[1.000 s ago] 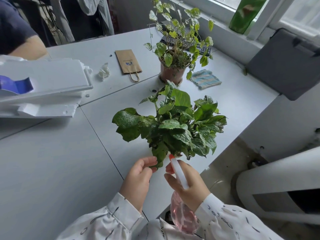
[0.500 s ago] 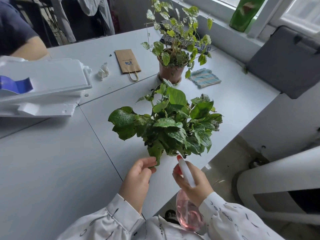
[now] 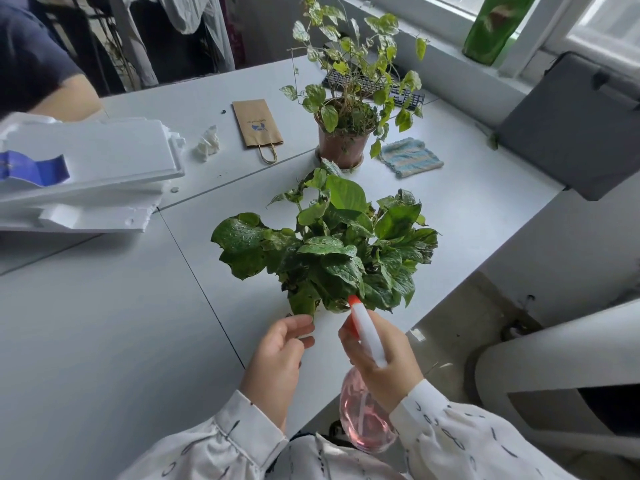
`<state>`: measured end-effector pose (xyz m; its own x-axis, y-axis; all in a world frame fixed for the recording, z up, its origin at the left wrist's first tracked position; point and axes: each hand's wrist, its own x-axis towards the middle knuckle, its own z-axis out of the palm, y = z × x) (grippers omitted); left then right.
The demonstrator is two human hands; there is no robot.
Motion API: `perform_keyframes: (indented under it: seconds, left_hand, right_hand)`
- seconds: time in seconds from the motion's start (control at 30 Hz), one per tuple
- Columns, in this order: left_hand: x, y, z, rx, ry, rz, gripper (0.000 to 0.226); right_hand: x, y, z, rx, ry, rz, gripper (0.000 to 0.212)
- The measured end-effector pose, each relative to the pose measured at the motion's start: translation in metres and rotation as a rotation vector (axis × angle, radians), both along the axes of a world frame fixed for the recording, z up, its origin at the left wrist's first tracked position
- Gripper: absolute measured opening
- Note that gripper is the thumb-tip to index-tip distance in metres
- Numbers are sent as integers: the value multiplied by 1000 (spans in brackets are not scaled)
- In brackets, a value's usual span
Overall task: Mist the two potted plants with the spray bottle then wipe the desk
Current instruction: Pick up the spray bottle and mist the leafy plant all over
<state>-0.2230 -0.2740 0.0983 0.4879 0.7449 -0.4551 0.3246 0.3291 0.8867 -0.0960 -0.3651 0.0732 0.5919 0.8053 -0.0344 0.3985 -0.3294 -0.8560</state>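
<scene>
A person's right hand (image 3: 384,362) grips the spray bottle (image 3: 363,422) at the front edge of the desk (image 3: 104,323), fingers curled round its white head, the orange nozzle pointing into the low leaves of the near plant (image 3: 329,251). The bottle's clear pink body hangs below the wrist, off the desk edge; how full it is cannot be told. The left hand (image 3: 277,355) holds nothing, its fingers relaxed and loosely bent just beside the plant's lowest leaf; whether they touch it is unclear. The near plant's broad green leaves are glossy and flecked and hide its container completely.

Behind it, the far plant (image 3: 349,64) stands upright in a reddish-brown pot (image 3: 341,145), thin stems with pale variegated leaves rising from the soil. A striped blue-and-white cloth (image 3: 410,157) lies flat just right of that pot. To its left a brown paper bag (image 3: 257,124) lies flat beside a crumpled tissue (image 3: 207,143). White foam slabs (image 3: 86,161) are stacked at the desk's left side, and a keyboard (image 3: 405,95) sits behind the far plant.
</scene>
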Motion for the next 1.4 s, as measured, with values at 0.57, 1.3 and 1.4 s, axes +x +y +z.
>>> perform_keyframes:
  seconds: [0.57,1.3,1.4]
  left_hand:
    - [60,25,-23,-968,-292,219,112]
    - [128,90,52,-1001,-405,129,56]
    - [130,92,56,-1001,-383,119,57]
  right_hand:
    - [8,-29,-9,-39,-9,36,25]
    - [26,-3,-24,-167,60,96,24]
    - [29,12,-31,-192,101,59,15]
